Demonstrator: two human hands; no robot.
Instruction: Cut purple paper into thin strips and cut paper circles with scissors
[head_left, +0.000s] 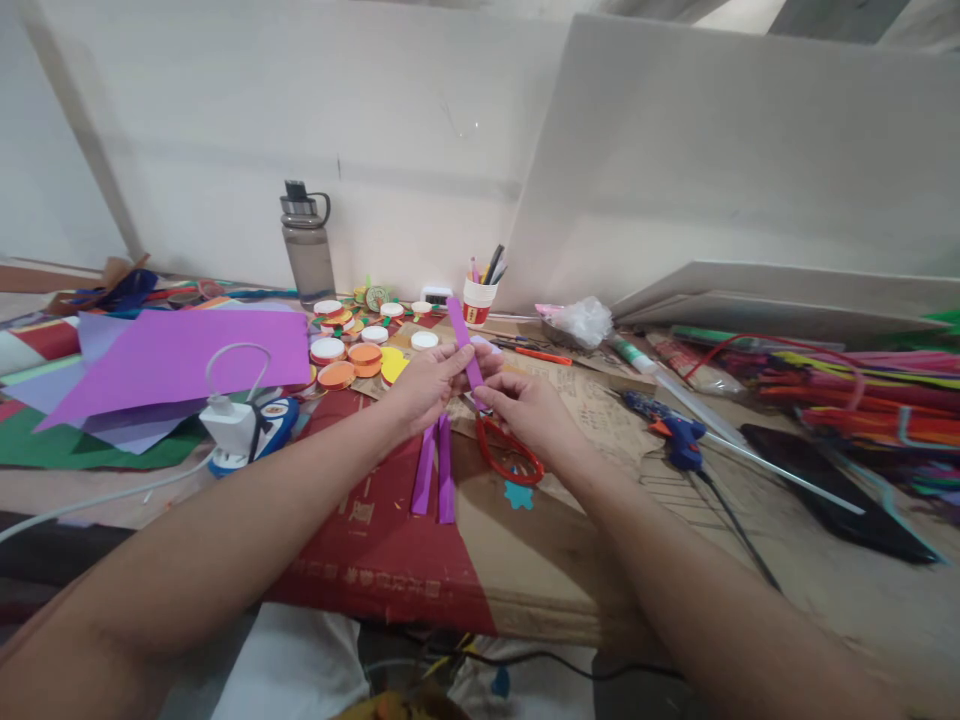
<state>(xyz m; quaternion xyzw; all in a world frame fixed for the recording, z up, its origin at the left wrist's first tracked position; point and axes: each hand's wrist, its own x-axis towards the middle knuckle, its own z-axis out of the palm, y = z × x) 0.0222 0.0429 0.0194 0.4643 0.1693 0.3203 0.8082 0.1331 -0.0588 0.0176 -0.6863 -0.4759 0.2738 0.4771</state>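
- Two hands share one narrow purple strip, raised above the desk, its far end pointing between 11 and 12 o'clock.
- The left hand has thumb and fingers closed around the strip's middle; the right hand pinches near its lower end, fingers curled.
- Clocked from the held strip, two more purple strips lie between 6 and 7 o'clock; red-handled scissors sit near 5, just below the right hand, contact unclear.
- A larger purple sheet rests at 9 o'clock, a pen cup just past 12.
- Apparently paper or thin foam, the strip should be light, flexible and easily creased; a soft pinch along its long edges, or at either end, would suit it best.
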